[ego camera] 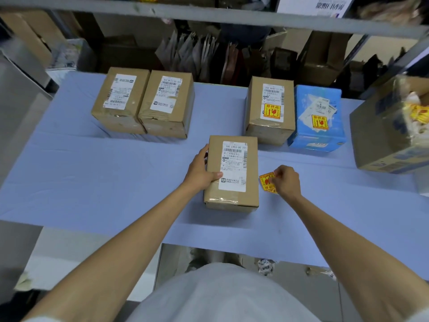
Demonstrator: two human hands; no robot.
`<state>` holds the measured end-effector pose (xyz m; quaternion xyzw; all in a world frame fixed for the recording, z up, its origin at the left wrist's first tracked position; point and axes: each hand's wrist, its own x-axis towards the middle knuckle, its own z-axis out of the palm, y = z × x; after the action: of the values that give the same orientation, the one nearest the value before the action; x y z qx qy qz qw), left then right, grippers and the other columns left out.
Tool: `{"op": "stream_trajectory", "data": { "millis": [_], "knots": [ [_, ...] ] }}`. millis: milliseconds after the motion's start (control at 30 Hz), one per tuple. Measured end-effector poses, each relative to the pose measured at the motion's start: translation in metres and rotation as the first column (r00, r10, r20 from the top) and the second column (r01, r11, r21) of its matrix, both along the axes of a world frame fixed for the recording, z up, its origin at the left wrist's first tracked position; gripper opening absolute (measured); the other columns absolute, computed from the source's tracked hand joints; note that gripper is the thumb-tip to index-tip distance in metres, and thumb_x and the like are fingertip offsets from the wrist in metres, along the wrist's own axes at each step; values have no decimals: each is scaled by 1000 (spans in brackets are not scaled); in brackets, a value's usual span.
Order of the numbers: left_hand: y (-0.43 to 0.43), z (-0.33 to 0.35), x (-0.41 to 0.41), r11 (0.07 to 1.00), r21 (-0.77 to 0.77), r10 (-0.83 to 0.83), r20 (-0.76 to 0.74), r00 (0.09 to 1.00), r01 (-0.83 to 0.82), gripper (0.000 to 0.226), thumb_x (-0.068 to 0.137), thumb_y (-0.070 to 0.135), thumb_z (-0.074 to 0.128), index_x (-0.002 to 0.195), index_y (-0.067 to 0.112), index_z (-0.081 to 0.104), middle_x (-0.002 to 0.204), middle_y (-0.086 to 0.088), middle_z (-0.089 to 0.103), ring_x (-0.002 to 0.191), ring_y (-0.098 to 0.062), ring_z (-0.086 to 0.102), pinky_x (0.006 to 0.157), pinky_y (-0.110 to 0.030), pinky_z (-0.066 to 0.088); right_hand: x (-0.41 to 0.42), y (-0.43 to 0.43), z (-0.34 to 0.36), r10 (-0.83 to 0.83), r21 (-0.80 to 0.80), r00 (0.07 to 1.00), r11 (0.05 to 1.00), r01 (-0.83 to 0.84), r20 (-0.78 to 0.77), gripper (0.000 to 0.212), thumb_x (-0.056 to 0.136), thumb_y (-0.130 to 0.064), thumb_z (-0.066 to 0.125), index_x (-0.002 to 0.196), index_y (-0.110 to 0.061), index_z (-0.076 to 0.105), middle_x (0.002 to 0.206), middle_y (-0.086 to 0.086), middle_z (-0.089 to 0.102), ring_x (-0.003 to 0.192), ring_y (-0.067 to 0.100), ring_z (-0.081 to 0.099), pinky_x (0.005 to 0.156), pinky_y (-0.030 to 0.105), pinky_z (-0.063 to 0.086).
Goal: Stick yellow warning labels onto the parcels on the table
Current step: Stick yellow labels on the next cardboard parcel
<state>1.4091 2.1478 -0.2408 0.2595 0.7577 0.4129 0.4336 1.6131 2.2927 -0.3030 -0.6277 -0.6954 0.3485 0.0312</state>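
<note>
Nearest, two bare forearms reach out over the pale blue desk [92, 182]. The left hand [200, 171] grips the left side of a brown cardboard parcel with a white shipping slip [232, 173], which lies flat in the middle of the desk. The thumb lies across its top and the other fingers wrap its side. Just right of that parcel, the right hand [286, 181] pinches a square yellow warning label with red print [267, 182] between curled fingers. The label sits beside the parcel's right edge, not on it; I cannot tell whether it touches the desk.

Farther back on the left, a brown slip-topped box [120, 101] and a second brown box [167, 105] stand touching side by side. Back right, a third brown box [269, 110] carries a yellow sticker [272, 111] on its slip. Just beside it, a blue wrapped box [316, 117] bears another yellow sticker [320, 122].

At the far right edge stands a large, blurred cardboard carton [383, 135]. A grey shelf rail [209, 12] crosses behind.
</note>
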Motion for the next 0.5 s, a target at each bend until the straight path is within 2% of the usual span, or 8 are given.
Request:
{"op": "stream_trajectory", "data": {
  "millis": [100,167,233,300,367,433,500],
  "knots": [
    [8,10,8,994,-106,-3,-169,986,-15,91,75,0,71,148,25,23,143,-6,28,129,-22,42,93,-23,37,-3,8,19,-106,-49,986,994,101,-129,15,80,-3,71,90,-8,61,99,18,65,92,33,64,74,41,56],
    [18,19,17,999,-41,-24,-325,945,12,78,76,-2,63,142,24,30,139,-5,27,124,-21,44,86,-21,39,-8,13,41,-245,-126,924,968,216,-293,23,78,2,72,96,-8,62,98,18,64,88,32,67,71,43,60],
    [32,31,26,997,57,-19,-377,926,44,65,81,1,60,138,20,36,134,-5,35,117,-20,48,85,-22,41,-18,17,66,-298,-176,845,954,244,-443,28,74,8,71,98,-4,65,95,17,65,84,30,67,69,40,60],
    [46,41,32,992,115,-19,-282,959,54,52,85,7,61,134,17,44,127,-4,46,106,-18,55,79,-21,45,-31,17,91,-288,-221,782,956,196,-552,23,73,13,66,91,-1,66,88,15,66,78,29,67,61,31,59],
    [58,46,36,991,129,-28,-50,998,35,43,86,14,64,127,15,50,120,-3,57,97,-20,61,72,-23,51,-44,12,111,-328,-298,711,939,172,-622,16,74,14,62,80,0,65,82,15,66,74,30,67,56,27,58],
    [63,45,39,993,120,-5,133,991,-11,30,87,17,66,115,12,56,111,-7,63,95,-24,66,80,-32,56,-53,5,119,-360,-362,658,922,141,-661,13,74,13,62,78,1,63,82,16,68,74,29,68,61,31,60],
    [63,44,37,987,148,31,196,980,-61,14,89,15,65,99,12,56,102,-10,64,87,-23,68,79,-33,56,-58,-1,121,-329,-365,663,927,90,-672,13,74,11,66,78,-1,63,82,15,69,75,26,68,67,29,60]
  ]
}}
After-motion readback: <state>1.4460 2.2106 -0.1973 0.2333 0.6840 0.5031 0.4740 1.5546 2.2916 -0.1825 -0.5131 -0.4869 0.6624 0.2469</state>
